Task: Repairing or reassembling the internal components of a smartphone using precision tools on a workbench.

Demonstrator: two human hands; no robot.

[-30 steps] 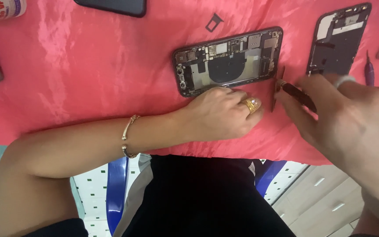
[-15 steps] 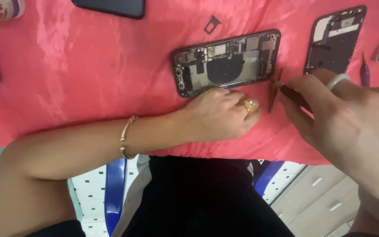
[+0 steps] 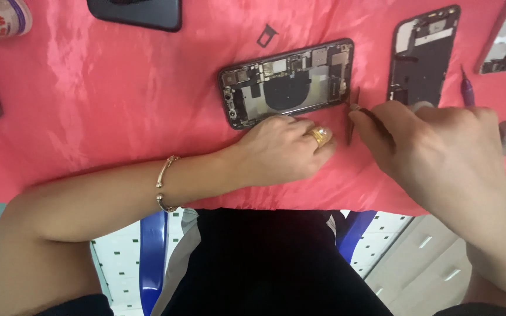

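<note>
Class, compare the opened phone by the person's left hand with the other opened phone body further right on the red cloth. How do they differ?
The opened phone lies lengthwise across the view, packed with parts around a round dark coil; the left hand rests against its near edge. The phone body lies nearly end-on, looks mostly stripped and dark, and no hand touches it. Both lie open, face up, on the red cloth.

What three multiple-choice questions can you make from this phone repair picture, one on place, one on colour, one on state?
1. Where does the left hand rest?
A. On the cloth just below the opened phone
B. On the bottle
C. On the purple tool

2. What colour is the cloth?
A. Blue
B. Pink-red
C. Green

3. What state is the phone nearest the hands in?
A. Closed, screen lit
B. Wrapped in plastic
C. Open, inner parts showing

Answers: 1 A, its fingers lie by the phone's lower edge. 2 B, pink-red fabric covers the table. 3 C, circuitry and a round coil are exposed.
</note>
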